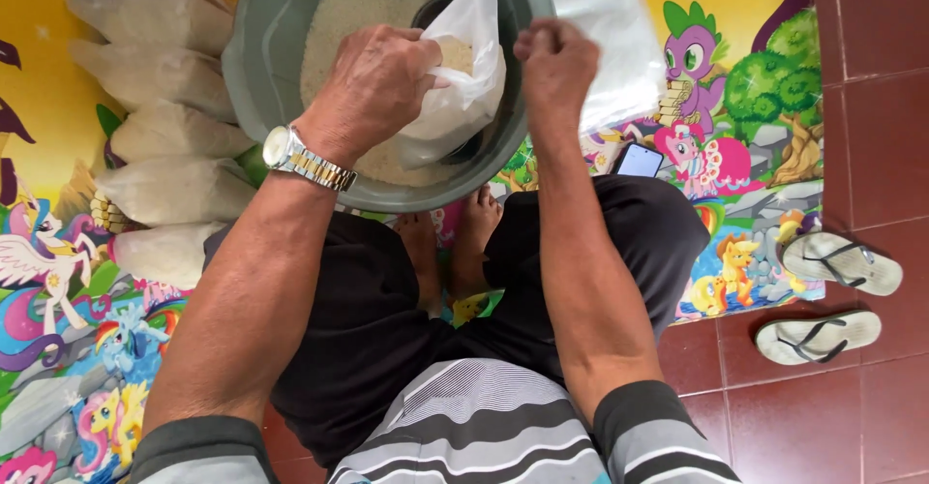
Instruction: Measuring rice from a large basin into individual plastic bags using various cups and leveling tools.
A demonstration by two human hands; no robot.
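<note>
A grey-green basin [259,48] full of white rice [358,5] stands on a cartoon mat in front of my crossed legs. My left hand [373,82], with a metal watch on the wrist, grips the mouth of a clear plastic bag [464,68] partly filled with rice, held over the basin. A dark scoop [433,8] shows just behind the bag. My right hand [556,63] is closed at the bag's right edge, near the basin's rim; what it pinches is hard to see.
Several filled rice bags [169,189] lie in a row left of the basin. Empty clear bags [605,29] lie to the right. A phone [639,161] rests by my right knee. Two flip-flops [840,261] sit on the red tile floor [871,106].
</note>
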